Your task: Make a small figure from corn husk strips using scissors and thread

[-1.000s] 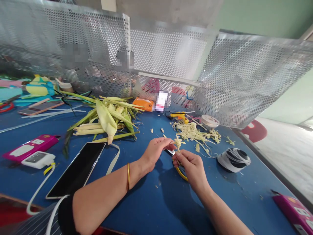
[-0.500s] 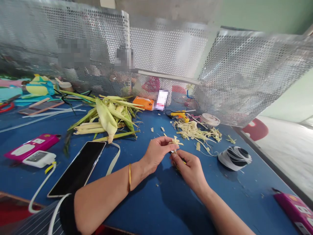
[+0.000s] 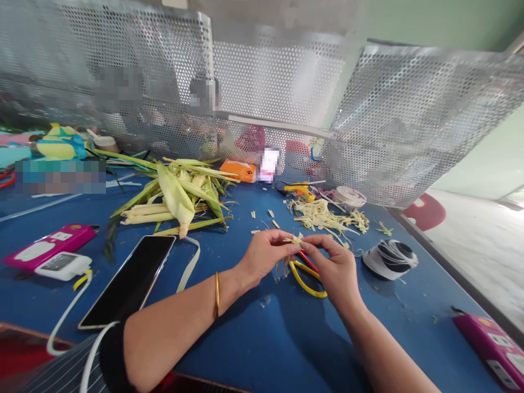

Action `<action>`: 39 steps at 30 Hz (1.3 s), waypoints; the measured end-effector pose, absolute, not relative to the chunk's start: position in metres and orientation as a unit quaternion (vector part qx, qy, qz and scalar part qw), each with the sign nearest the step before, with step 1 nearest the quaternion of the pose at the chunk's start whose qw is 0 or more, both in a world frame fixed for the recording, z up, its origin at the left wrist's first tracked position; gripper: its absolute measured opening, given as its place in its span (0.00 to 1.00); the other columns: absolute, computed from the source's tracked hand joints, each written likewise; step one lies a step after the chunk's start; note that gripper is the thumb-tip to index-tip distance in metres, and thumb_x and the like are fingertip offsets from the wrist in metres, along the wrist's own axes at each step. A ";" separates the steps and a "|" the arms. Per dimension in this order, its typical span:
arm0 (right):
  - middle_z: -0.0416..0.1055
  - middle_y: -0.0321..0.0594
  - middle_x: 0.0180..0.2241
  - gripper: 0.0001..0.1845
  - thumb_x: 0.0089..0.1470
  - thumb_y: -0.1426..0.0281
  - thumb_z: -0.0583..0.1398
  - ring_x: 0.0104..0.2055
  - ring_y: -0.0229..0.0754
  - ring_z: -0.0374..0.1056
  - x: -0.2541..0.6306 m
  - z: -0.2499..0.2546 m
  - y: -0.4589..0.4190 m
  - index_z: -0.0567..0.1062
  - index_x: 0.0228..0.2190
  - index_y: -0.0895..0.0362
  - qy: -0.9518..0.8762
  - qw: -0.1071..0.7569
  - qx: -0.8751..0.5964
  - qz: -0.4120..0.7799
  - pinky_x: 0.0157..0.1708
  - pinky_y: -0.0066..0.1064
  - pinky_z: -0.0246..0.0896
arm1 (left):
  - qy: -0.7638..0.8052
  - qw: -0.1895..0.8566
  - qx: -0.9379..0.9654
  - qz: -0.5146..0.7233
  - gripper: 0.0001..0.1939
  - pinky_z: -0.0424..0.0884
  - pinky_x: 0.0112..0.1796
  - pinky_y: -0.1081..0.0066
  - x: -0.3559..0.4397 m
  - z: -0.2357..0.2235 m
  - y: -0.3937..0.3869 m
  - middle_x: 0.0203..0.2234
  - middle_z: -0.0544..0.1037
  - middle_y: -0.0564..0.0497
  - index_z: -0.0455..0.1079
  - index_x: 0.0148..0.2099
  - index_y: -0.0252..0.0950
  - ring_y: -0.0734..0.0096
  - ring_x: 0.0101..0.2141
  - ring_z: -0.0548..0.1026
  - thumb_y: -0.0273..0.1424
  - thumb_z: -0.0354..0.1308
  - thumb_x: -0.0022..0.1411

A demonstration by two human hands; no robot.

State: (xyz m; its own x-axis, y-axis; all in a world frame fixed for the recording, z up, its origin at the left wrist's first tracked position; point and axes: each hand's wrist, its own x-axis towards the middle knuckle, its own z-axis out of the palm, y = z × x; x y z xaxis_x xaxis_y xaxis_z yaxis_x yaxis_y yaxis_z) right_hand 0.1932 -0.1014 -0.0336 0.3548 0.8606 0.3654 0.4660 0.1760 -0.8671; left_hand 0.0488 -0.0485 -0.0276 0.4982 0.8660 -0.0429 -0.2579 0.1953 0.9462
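Note:
Between the fingertips of both my hands is a small knotted piece of pale corn husk point(image 3: 296, 239). My left hand point(image 3: 264, 254), with a gold bangle on its wrist, pinches it from the left. From the right side, the thumb and finger of my right hand point(image 3: 333, 265) close on the same piece. Scissors with yellow and red handles point(image 3: 308, 284) show just below my fingers; their blades are hidden, and whether they rest on the table or against the right hand I cannot tell. Thin husk shreds point(image 3: 282, 267) appear under the left fingertips.
On the blue table point(image 3: 245, 344) are corn husks point(image 3: 176, 196), a phone point(image 3: 129, 281), a magenta power strip point(image 3: 53, 245), husk scraps point(image 3: 323, 215), a yellow glue gun point(image 3: 301, 191), a white tape roll point(image 3: 350, 196) and a thread spool point(image 3: 390, 259). A perforated metal screen point(image 3: 278, 76) stands behind.
My right hand has let the scissors out of its grip and moved up to pinch the husk piece. The scissors' handles now show below. My left hand keeps its hold.

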 end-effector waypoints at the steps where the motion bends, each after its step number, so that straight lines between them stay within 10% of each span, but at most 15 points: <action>1: 0.77 0.37 0.28 0.09 0.50 0.63 0.63 0.33 0.42 0.70 0.192 -0.034 -0.102 0.79 0.26 0.54 -0.540 0.546 -0.617 0.176 0.36 0.33 0.63 | 0.310 0.707 0.500 0.392 0.06 0.70 0.32 0.74 0.049 -0.028 -0.048 0.23 0.78 0.53 0.77 0.31 0.33 0.77 0.25 0.72 0.24 0.67 0.46; 16: 0.78 0.39 0.36 0.13 0.54 0.58 0.61 0.40 0.45 0.70 0.200 -0.036 -0.101 0.80 0.35 0.54 -0.494 0.579 -0.632 0.145 0.43 0.36 0.62 | 0.340 0.705 0.481 0.396 0.11 0.68 0.36 0.71 0.049 -0.030 -0.043 0.27 0.79 0.50 0.77 0.33 0.33 0.73 0.29 0.74 0.31 0.70 0.44; 24: 0.73 0.37 0.24 0.20 0.48 0.52 0.64 0.27 0.39 0.64 0.185 -0.043 -0.099 0.78 0.27 0.58 -0.533 0.488 -0.578 0.379 0.29 0.29 0.58 | 0.350 0.702 0.440 0.437 0.13 0.66 0.37 0.71 0.047 -0.031 -0.041 0.25 0.77 0.52 0.75 0.30 0.33 0.74 0.30 0.72 0.30 0.71 0.39; 39: 0.64 0.33 0.19 0.18 0.54 0.58 0.59 0.23 0.35 0.56 0.177 -0.049 -0.101 0.74 0.21 0.58 -0.573 0.454 -0.598 0.329 0.24 0.27 0.50 | 0.383 0.696 0.430 0.429 0.09 0.68 0.35 0.71 0.049 -0.038 -0.041 0.24 0.78 0.50 0.77 0.28 0.33 0.72 0.28 0.72 0.30 0.69 0.42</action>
State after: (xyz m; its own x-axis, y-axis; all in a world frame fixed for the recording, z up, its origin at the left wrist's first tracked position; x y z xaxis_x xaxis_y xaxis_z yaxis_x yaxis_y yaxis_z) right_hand 0.1774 -0.1006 -0.0492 0.1276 0.9837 0.1267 0.3851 0.0686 -0.9203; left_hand 0.0493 -0.0411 -0.0376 0.3386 0.9265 -0.1644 -0.2665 0.2619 0.9276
